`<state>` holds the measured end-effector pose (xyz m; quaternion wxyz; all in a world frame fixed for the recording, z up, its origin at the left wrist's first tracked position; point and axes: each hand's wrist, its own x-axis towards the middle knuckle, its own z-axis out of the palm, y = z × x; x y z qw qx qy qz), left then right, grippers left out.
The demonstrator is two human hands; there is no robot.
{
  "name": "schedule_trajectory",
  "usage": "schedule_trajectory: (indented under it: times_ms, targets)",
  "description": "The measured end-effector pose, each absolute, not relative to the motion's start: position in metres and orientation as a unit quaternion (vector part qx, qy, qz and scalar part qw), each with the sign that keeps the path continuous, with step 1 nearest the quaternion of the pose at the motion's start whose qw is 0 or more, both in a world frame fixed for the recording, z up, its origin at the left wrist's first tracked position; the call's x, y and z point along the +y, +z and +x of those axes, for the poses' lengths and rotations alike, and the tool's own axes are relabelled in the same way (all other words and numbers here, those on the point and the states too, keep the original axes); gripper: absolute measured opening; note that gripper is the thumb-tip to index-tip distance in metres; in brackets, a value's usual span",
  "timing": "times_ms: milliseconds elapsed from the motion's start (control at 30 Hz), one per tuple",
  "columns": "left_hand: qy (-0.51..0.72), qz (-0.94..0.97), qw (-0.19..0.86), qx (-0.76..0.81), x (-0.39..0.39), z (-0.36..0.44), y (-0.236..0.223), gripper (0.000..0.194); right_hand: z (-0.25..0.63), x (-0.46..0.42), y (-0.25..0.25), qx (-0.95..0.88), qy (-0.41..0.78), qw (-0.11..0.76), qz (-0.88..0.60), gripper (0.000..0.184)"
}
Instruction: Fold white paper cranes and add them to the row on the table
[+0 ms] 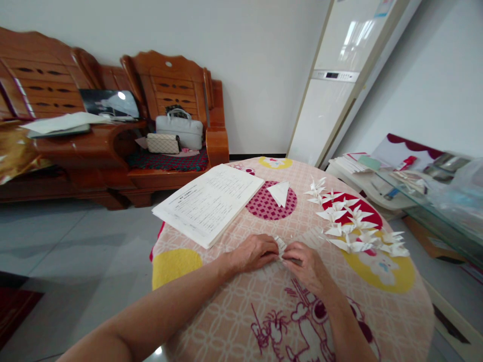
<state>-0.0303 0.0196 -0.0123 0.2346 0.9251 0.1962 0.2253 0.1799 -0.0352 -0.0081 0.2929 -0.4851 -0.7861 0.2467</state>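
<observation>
Between my two hands is a small piece of folded paper [280,244], white with print on it. My left hand [256,253] pinches its left side, fingers closed, resting close to the cloth. From the other side my right hand [305,264] grips it between thumb and fingers. Much of the paper is hidden by my fingers. Beyond my hands lies a folded white paper triangle [279,193]. To the right stand several folded paper cranes [349,216] in a cluster. A thick stack of printed sheets [207,201] lies at the left of the table.
A patterned cloth covers the round table [226,311]. Wooden seats [169,80] with a grey bag [184,130] stand behind on the left. A tall white air conditioner [320,110] is at the back. A glass-topped stand [426,201] holding clutter sits at the right.
</observation>
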Motion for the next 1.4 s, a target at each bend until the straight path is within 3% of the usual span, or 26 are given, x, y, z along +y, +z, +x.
schedule_trajectory:
  times_ms: [933,1200,1400]
  targets:
    - [0.243,0.898,0.302,0.211,0.025,-0.038,-0.015,0.021,0.164,-0.045,0.002,-0.809,0.176,0.232,-0.511,0.017]
    - [0.264,0.879,0.318,0.237,0.031,-0.040,-0.020,0.014,0.160,-0.041,-0.004,-0.765,0.189,0.262,-0.556,0.020]
    - [0.258,0.888,0.297,0.237,0.026,-0.037,-0.016,0.020,0.161,-0.038,-0.007,-0.729,0.206,0.262,-0.598,0.017]
